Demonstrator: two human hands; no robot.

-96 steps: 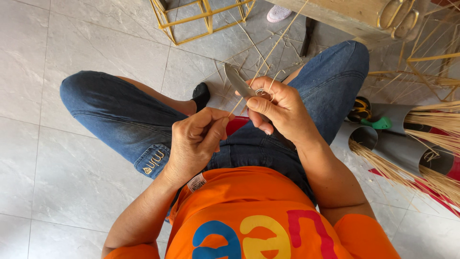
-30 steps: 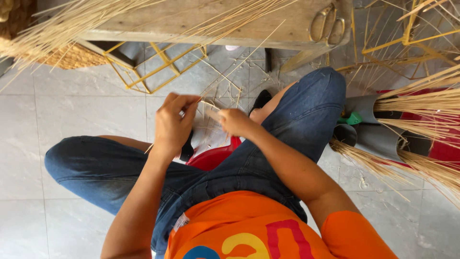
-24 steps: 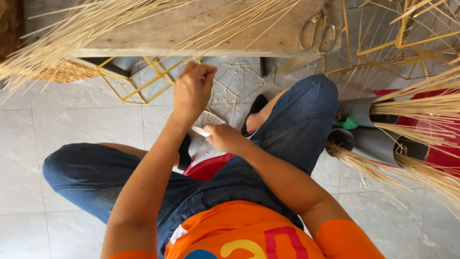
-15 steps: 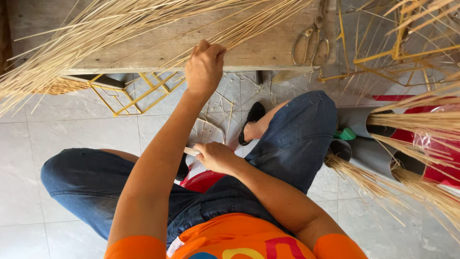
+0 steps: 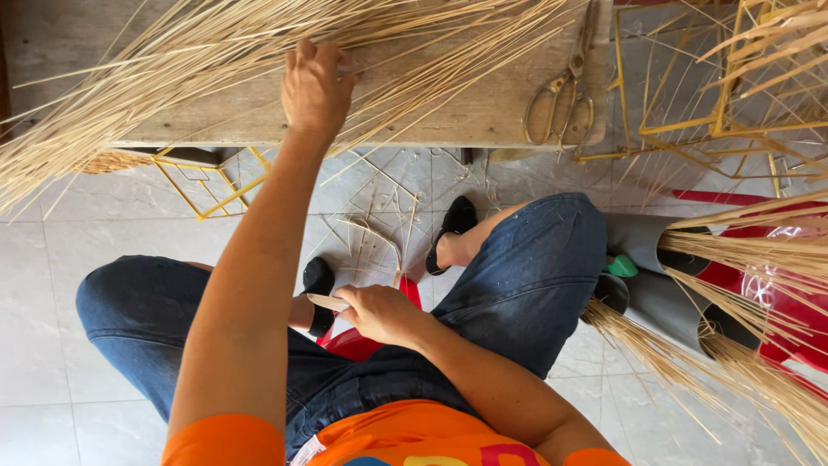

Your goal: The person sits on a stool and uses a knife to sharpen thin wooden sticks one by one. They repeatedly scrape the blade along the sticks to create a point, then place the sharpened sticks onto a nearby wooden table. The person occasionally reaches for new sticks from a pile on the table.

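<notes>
Both hands are at work, far apart from each other. The left hand (image 5: 315, 86) is stretched forward and lies on the big heap of thin pale straw-coloured sticks (image 5: 216, 60), with its fingers curled down into the sticks; whether it pinches one stick or only presses on them cannot be told. The right hand (image 5: 384, 312) stays low, just over the lap, and is closed around a small knife with a light flat blade (image 5: 328, 302), which points toward the left knee.

The heap of sticks spreads across a long worn wooden bench (image 5: 466, 112) that stands in front of the seated person. The floor of light grey tiles (image 5: 60, 267) is under everything, with loose bits of stick lying between the feet. The person wears blue jeans (image 5: 535, 267), an orange shirt (image 5: 405, 436) and black flat shoes (image 5: 455, 217). Grey tubes (image 5: 664, 293) full of more sticks lie to the right, near the right knee. A yellow wire frame (image 5: 216, 185) rests under the edge of the bench. A pair of old metal scissors (image 5: 565, 99) lies on the right end of the bench, well apart from the left hand.
</notes>
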